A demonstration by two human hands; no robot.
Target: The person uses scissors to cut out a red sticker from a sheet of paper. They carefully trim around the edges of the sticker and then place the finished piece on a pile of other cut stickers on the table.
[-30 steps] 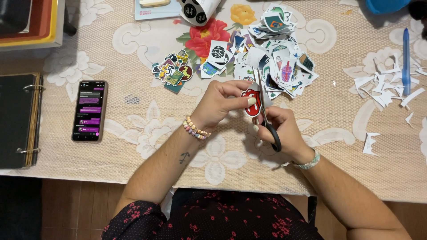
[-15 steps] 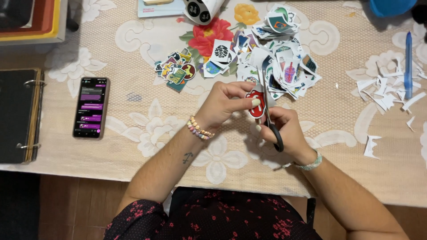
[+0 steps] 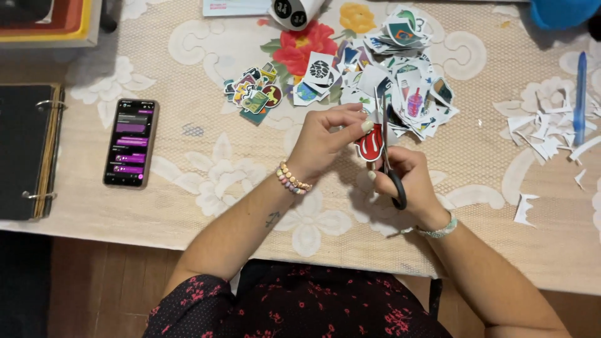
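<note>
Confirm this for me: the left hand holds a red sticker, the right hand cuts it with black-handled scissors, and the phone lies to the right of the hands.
One detail is wrong. The left hand does hold the red sticker, and the right hand works the black-handled scissors, but the phone lies to the left of the hands, beside the black binder. The head view shows it.
</note>
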